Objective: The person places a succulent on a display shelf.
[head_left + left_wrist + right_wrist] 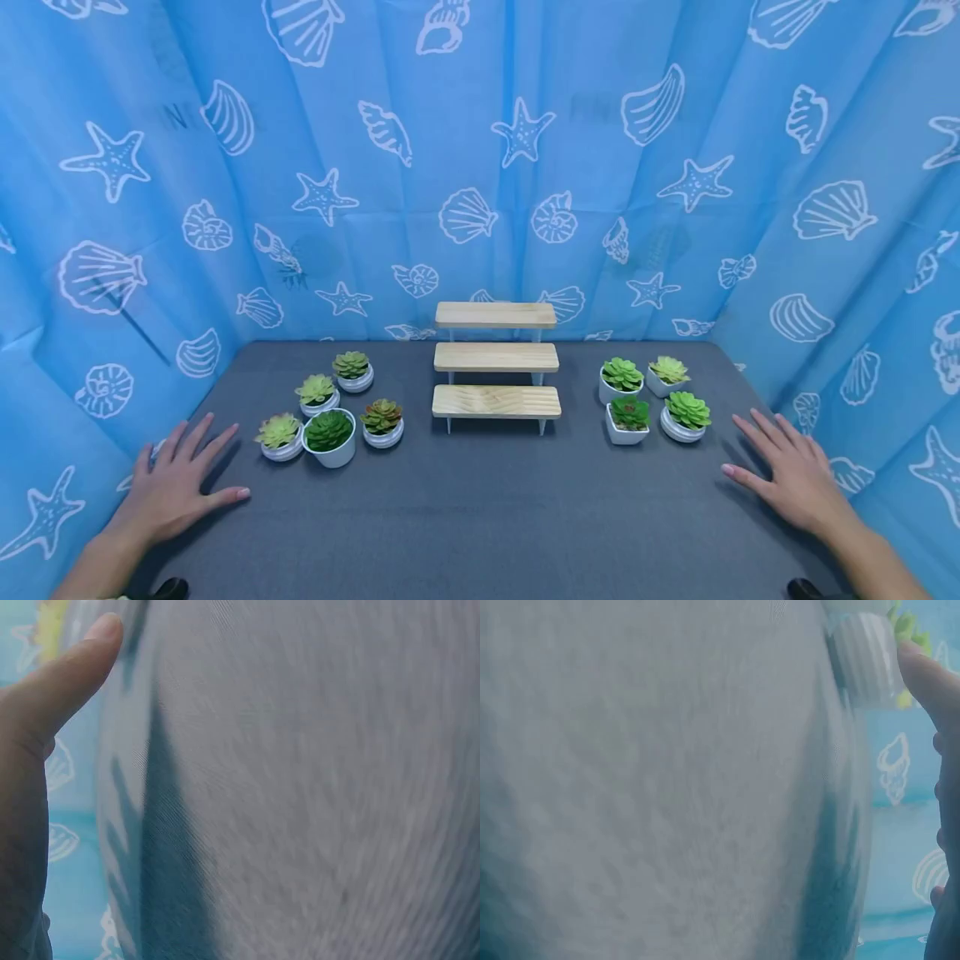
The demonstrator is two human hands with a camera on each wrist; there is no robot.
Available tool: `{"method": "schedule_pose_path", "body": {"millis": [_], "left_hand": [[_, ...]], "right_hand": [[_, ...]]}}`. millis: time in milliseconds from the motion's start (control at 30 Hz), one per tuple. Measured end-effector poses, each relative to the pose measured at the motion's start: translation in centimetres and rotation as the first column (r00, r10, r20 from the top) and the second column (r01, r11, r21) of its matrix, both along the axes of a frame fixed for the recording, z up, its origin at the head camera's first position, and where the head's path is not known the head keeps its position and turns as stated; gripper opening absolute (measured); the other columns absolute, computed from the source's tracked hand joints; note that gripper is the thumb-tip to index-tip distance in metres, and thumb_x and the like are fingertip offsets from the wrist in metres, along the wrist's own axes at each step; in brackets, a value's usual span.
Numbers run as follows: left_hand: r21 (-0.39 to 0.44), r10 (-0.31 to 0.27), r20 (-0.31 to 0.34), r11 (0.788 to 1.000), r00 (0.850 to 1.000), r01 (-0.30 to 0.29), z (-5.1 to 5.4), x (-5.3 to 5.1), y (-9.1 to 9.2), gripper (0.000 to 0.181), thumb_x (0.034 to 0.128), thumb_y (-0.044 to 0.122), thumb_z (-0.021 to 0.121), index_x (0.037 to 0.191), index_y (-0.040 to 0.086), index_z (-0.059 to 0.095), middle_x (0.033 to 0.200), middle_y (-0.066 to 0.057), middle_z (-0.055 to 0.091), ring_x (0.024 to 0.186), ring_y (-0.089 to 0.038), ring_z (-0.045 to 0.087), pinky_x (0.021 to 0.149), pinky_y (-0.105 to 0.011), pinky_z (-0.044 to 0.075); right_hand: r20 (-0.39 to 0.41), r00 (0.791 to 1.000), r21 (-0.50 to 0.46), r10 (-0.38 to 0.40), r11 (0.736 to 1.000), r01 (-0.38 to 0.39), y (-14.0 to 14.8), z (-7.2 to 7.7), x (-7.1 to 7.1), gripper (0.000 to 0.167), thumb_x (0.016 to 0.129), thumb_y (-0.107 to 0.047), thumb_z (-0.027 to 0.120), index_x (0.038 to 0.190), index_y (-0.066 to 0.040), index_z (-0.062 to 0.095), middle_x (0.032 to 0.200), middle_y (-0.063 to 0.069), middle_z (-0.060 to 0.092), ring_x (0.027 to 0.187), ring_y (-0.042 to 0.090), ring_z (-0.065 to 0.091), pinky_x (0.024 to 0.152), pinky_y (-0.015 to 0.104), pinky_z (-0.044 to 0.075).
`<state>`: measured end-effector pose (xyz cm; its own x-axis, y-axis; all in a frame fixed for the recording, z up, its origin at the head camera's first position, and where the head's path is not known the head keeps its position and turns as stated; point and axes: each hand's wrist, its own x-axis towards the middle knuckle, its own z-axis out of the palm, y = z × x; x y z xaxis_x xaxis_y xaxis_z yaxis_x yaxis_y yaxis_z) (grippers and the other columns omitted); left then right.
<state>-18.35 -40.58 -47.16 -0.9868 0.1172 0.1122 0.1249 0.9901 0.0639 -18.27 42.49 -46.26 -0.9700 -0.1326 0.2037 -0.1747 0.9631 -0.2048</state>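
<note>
In the head view my left hand [168, 492] is spread with straight fingers at the table's left edge, holding nothing, beside a light green succulent in a white pot [282, 448]. Several more potted succulents stand around a dark green one [330, 432]. My right hand [798, 479], also spread and holding nothing, is at the right edge, nearest a bright green succulent [686, 410] in a group of several pots. The left wrist view shows my left thumb [67, 679]; the right wrist view shows my right thumb [930, 679] near a ribbed white pot [868, 660].
A three-tier wooden stand [496, 402] is at the back middle of the dark grey table [480, 517], between the two plant groups. A blue curtain [480, 167] with white shells and starfish surrounds the back and sides. Dark objects [171, 588] show at the bottom edge.
</note>
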Motion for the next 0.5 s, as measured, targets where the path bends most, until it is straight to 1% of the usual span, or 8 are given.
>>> {"method": "schedule_pose_path", "body": {"millis": [133, 200, 267, 367, 433, 500], "left_hand": [[0.019, -0.025, -0.04, 0.999, 0.999, 0.026, 0.8, 0.5, 0.5, 0.106, 0.0748, 0.079, 0.058, 0.154, 0.015, 0.028, 0.152, -0.028, 0.019, 0.133, -0.059, 0.01, 0.096, -0.078, 0.004], [0.028, -0.037, -0.056, 0.999, 0.998, 0.039, 1.2, 0.8, 1.0, 0.104, 0.0759, 0.077, 0.059, 0.153, 0.014, 0.03, 0.152, -0.028, 0.019, 0.134, -0.058, 0.01, 0.096, -0.077, 0.006], [0.038, -0.048, -0.094, 0.998, 0.994, 0.052, 1.5, 1.1, 1.4, 0.101, 0.0756, 0.074, 0.063, 0.151, 0.013, 0.034, 0.151, -0.027, 0.021, 0.134, -0.056, 0.013, 0.096, -0.075, 0.01], [0.073, -0.076, -0.171, 0.993, 0.982, 0.089, 1.9, 1.6, 2.0, 0.095, 0.0762, 0.063, 0.072, 0.149, 0.013, 0.037, 0.151, -0.025, 0.023, 0.135, -0.054, 0.015, 0.095, -0.073, 0.015], [0.093, -0.096, -0.232, 0.988, 0.968, 0.12, 2.2, 1.8, 2.3, 0.091, 0.0752, 0.055, 0.077, 0.147, 0.013, 0.04, 0.15, -0.024, 0.027, 0.134, -0.053, 0.018, 0.094, -0.072, 0.018], [0.107, -0.107, -0.275, 0.984, 0.955, 0.142, 2.6, 2.0, 2.7, 0.089, 0.0749, 0.048, 0.08, 0.147, 0.013, 0.042, 0.149, -0.023, 0.028, 0.135, -0.051, 0.02, 0.094, -0.072, 0.019]], "right_hand": [[-0.093, 0.996, -0.049, -0.012, 0.999, 0.008, -0.7, 0.3, 0.7, 0.072, 0.091, -0.043, 0.066, 0.143, 0.001, 0.041, 0.142, 0.035, 0.033, 0.132, 0.057, 0.02, 0.094, 0.076, 0.016], [-0.134, 0.99, -0.092, -0.034, 0.995, 0.022, -1.1, 0.4, 1.1, 0.065, 0.092, -0.038, 0.066, 0.137, 0.004, 0.046, 0.139, 0.037, 0.035, 0.128, 0.059, 0.025, 0.094, 0.076, 0.018], [-0.146, 0.987, -0.141, -0.065, 0.989, 0.045, -1.5, 0.6, 1.5, 0.059, 0.093, -0.034, 0.066, 0.132, 0.007, 0.049, 0.137, 0.039, 0.036, 0.125, 0.06, 0.027, 0.095, 0.075, 0.018], [-0.121, 0.986, -0.213, -0.116, 0.973, 0.088, -2.0, 0.9, 2.0, 0.056, 0.096, -0.033, 0.062, 0.13, 0.01, 0.05, 0.138, 0.04, 0.034, 0.124, 0.062, 0.026, 0.097, 0.075, 0.016], [-0.115, 0.983, -0.252, -0.144, 0.961, 0.111, -2.6, 1.1, 2.4, 0.054, 0.098, -0.032, 0.06, 0.128, 0.011, 0.051, 0.137, 0.04, 0.035, 0.122, 0.062, 0.027, 0.096, 0.075, 0.018], [-0.127, 0.976, -0.283, -0.175, 0.95, 0.133, -3.4, 1.4, 2.8, 0.051, 0.098, -0.032, 0.06, 0.127, 0.01, 0.052, 0.136, 0.039, 0.038, 0.121, 0.061, 0.03, 0.095, 0.074, 0.02]]}}
